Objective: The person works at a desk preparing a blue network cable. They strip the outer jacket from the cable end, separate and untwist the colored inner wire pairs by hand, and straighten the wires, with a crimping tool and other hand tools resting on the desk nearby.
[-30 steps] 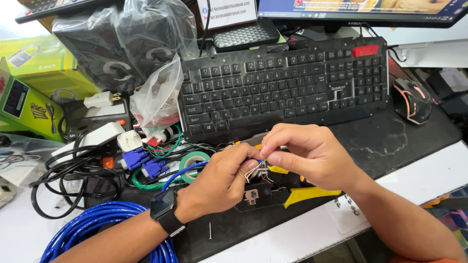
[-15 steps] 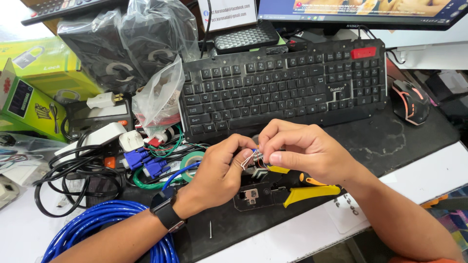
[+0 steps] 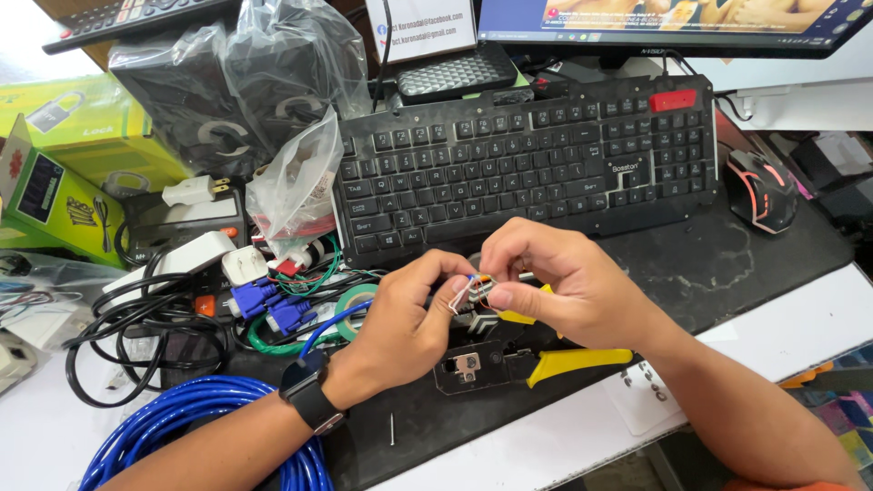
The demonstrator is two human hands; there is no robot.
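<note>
Standing next to the bench [image 3: 782,318] here, and both hands are bunched up together right over the black desk mat [image 3: 727,264], just in front of the black full-size keyboard [image 3: 527,173]. The left hand [image 3: 400,332] is curled, thumb and forefinger pinching a little fan of thin coloured wires [image 3: 468,289], whitish, orange and blue from what I can make out. The right hand [image 3: 564,291] comes in from the other side and its fingertips pinch the same bundle, so the two hands are pretty much touching at the wires. Can't tell whether there's a plug on the end, the fingers hide it.

The wires come off a thin blue cable [image 3: 318,332] that runs out from under the left hand toward a big coil of blue network cable [image 3: 182,423] at the near-left edge. There's a black smartwatch [image 3: 309,400] on the left wrist.

Right under the hands lies a black crimping tool with yellow handles [image 3: 536,359], flat on the mat, one handle poking out under the right wrist. Just left of the hands there's a roll of green tape [image 3: 359,300], a pair of blue monitor plugs [image 3: 264,305] and a tangle of black power leads [image 3: 136,318]. A black gaming mouse with red trim [image 3: 762,189] sits off at the keyboard's right end, well apart from the hands.
</note>
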